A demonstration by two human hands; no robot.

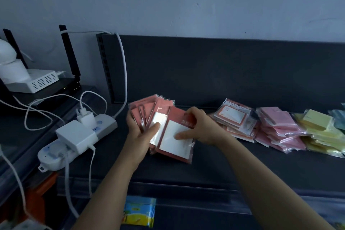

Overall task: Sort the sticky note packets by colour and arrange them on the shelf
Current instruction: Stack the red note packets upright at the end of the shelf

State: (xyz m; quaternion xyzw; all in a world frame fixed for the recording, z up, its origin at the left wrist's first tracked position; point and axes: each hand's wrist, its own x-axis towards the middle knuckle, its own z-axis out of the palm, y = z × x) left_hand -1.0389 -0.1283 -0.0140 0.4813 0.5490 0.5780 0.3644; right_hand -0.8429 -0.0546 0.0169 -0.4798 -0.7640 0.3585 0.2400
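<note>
A fanned stack of red-bordered sticky note packets (149, 110) lies at the left of the dark shelf (224, 164). My left hand (138, 136) grips the fan from its left side, thumb on top. My right hand (201, 129) pinches the front red packet (175, 142), which has a white centre, by its upper right edge. To the right lie a pile of orange-bordered packets (235, 115), then a pink pile (280, 130), a yellow pile (321, 132) and a blue-green pile (338, 117) at the frame's edge.
A dark back panel (224, 71) rises behind the shelf. Left of it sit two white power strips (78, 136) with chargers and cables, and a router with black antennas (69, 54). A colourful packet (138, 213) lies on a lower level below the shelf's front edge.
</note>
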